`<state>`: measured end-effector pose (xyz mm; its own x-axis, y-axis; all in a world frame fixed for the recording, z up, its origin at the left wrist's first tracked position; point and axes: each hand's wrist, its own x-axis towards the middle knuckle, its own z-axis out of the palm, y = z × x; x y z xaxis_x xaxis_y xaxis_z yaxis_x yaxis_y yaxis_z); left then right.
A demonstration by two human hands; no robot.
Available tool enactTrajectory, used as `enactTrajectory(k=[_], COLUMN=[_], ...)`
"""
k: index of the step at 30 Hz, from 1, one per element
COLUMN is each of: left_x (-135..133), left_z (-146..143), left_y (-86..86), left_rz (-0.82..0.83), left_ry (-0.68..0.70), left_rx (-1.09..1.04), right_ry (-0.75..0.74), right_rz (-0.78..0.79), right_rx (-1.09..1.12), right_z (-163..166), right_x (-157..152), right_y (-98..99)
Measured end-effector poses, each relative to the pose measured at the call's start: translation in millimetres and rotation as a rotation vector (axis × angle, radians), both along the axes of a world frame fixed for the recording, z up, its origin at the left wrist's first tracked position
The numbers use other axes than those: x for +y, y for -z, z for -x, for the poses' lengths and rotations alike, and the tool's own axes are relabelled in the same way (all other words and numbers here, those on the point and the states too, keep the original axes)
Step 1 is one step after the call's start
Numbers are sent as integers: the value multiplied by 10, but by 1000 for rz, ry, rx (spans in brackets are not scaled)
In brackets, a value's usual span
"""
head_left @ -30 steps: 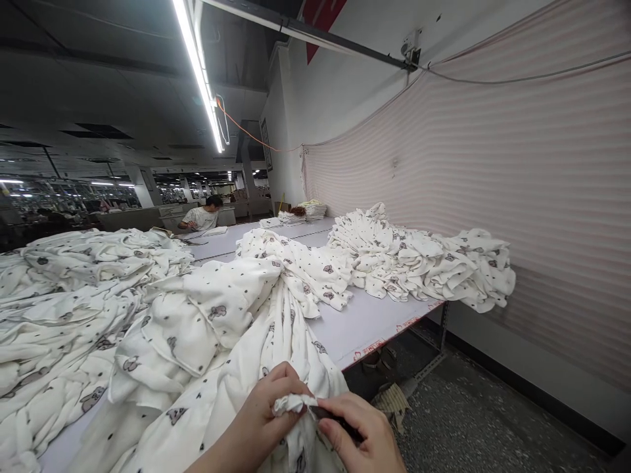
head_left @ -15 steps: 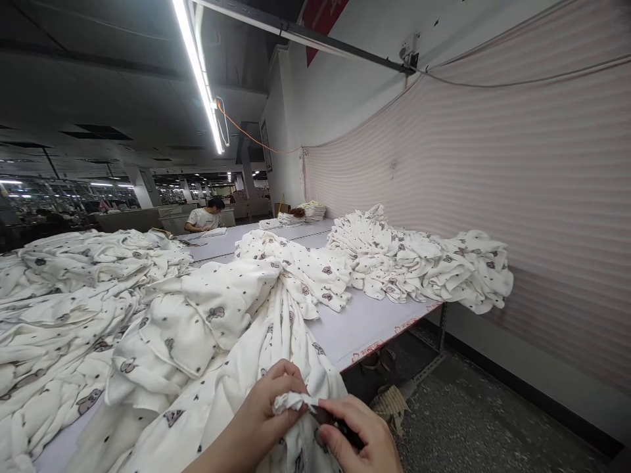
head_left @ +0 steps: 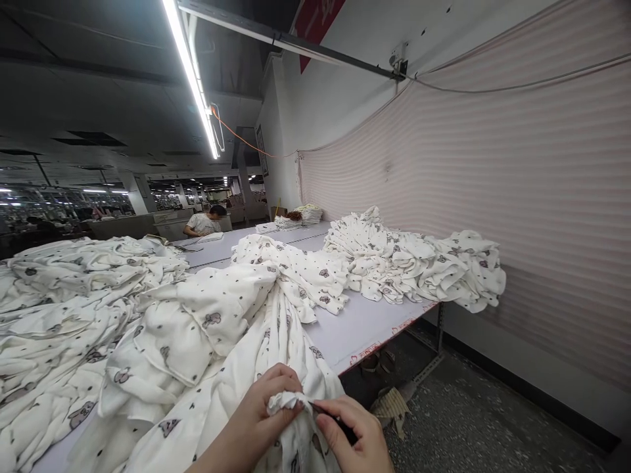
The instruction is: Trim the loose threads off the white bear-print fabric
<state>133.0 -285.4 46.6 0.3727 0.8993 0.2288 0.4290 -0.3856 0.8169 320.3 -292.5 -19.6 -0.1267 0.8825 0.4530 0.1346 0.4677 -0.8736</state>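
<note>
White cloth (head_left: pixel 283 328) printed with grey animal figures and dark dots hangs in gathered folds over the near table edge. My left hand (head_left: pixel 263 410) is closed on its bunched edge (head_left: pixel 283 399), pinched between thumb and fingers. Right beside it, my right hand (head_left: pixel 357 430) is closed around a small black hand tool (head_left: pixel 320 408) with a narrow tip, like thread snips. The tip meets the edge of the cloth close to my left fingertips. Most of the tool is hidden by my right fingers.
Piles of the same printed cloth lie at left (head_left: pixel 64 315) and at right (head_left: pixel 414 256) on the pale table (head_left: pixel 340 328). A person (head_left: pixel 204 222) works at the far end, near folded stacks (head_left: pixel 309 213). A fabric scrap (head_left: pixel 392 407) hangs below the table, above a speckled floor (head_left: pixel 458 407).
Both hands have shifted slightly left in view together with the whole scene. The right hand has turned a little, so less of the black tool shows. Both grips are kept.
</note>
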Motion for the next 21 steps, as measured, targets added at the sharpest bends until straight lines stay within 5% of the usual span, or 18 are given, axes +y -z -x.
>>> enactTrajectory(k=[21], left_x=[25], left_z=[43], left_y=[30], left_rz=[40], left_ry=[-24], left_rx=[-69], right_ry=[18], right_rz=[-70], right_rx=[68], right_z=[78], right_x=[8], right_y=[77])
